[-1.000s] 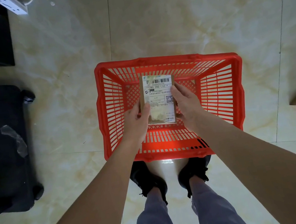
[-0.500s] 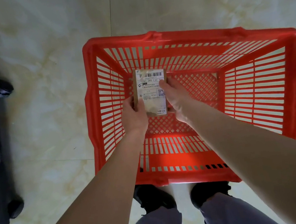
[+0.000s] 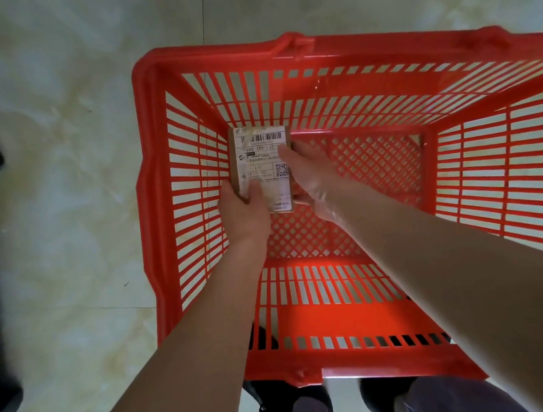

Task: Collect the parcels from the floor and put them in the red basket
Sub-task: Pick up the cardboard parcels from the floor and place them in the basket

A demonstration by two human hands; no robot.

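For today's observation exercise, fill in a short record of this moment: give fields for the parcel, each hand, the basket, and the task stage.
parcel: small brown box with a white shipping label, held inside the basket near its far-left corner
left hand: grips the parcel's near-left edge
right hand: holds the parcel's right side
basket: red slatted plastic, on a pale tiled floor; nothing else seen inside
task stage: parcel lowered in, not yet released

Labelled parcel (image 3: 259, 166) (between both hands) low inside red basket (image 3: 157, 186)

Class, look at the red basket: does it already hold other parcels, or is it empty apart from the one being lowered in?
Apparently empty: only bare mesh shows in the red basket around the held parcel.
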